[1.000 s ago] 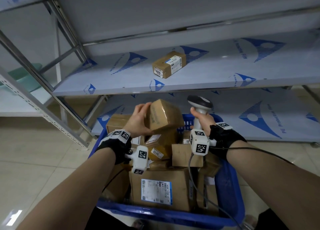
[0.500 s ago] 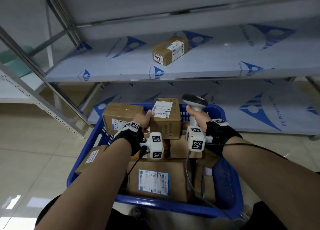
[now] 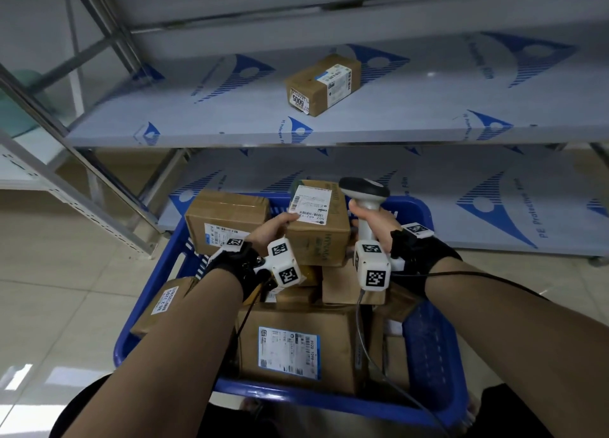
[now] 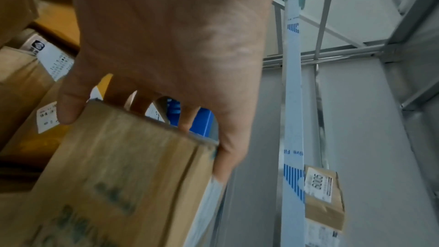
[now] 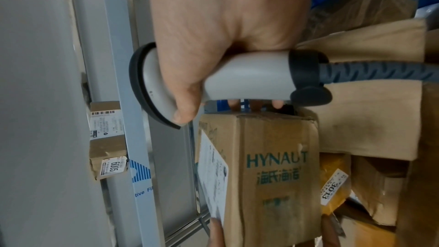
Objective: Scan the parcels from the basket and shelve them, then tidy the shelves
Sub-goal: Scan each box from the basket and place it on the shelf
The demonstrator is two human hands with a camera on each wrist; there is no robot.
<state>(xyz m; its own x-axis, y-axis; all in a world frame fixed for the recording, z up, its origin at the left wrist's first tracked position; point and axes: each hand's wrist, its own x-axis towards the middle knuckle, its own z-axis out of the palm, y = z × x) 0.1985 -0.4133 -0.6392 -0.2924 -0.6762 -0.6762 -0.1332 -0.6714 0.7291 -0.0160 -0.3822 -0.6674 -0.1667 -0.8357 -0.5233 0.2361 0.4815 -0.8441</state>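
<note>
My left hand (image 3: 275, 228) grips a brown cardboard parcel (image 3: 318, 226) printed HYNAUT above the blue basket (image 3: 425, 345), its white label facing up. The left wrist view shows the thumb and fingers of that hand (image 4: 166, 89) clamped over the parcel's (image 4: 114, 176) top edge. My right hand (image 3: 370, 221) holds a grey and black barcode scanner (image 3: 364, 190) by its handle, just right of the parcel. In the right wrist view the scanner (image 5: 213, 80) sits directly above the parcel (image 5: 270, 176). One parcel marked 6005 (image 3: 323, 83) lies on the middle shelf (image 3: 230, 118).
The basket holds several more brown parcels, one large with a blue-edged label (image 3: 290, 352), another at the back left (image 3: 227, 220). The lower shelf (image 3: 478, 200) stands behind the basket. A slanted metal upright (image 3: 82, 174) stands to the left. The scanner cable (image 3: 372, 355) trails over the parcels.
My left hand has turned the parcel so its white label faces up and brought it lower, beside the scanner. My view has shifted closer and down; the right hand has stayed near the same place.
</note>
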